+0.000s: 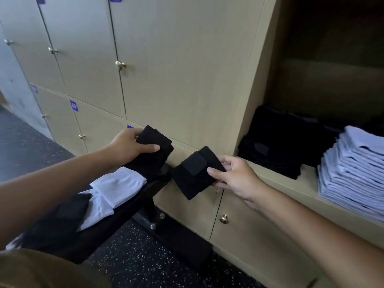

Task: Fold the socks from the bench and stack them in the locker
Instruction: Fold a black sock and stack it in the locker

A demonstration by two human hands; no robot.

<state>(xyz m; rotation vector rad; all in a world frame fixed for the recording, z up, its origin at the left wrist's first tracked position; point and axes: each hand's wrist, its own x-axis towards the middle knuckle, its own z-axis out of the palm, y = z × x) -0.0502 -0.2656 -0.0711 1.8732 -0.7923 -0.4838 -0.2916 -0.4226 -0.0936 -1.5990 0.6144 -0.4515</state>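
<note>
Black folded socks fill both hands. The left hand (133, 148) grips one folded black sock (154, 148), thumb across its top and fingers curled under, holding it above the far end of the tabletop (116, 221). The right hand (232, 175) pinches a second folded black sock (193, 173) by its right edge, thumb on top and fingers beneath, so that it hangs in the air in front of the closed locker doors (182, 69), between the tabletop and the open locker (311, 80).

On the dark tabletop lie white socks (118, 186), partly folded, and another black sock (70, 208) just beside them, nearer the person.

Inside the open locker, on its shelf (291, 179), a pile of folded black clothing (276, 146) sits at the left, and a tall stack of folded pale blue clothing (353, 173) stands to its right, near the front edge. Brass knobs (224, 218) mark the closed doors, and the floor (135, 262) is dark and speckled.
</note>
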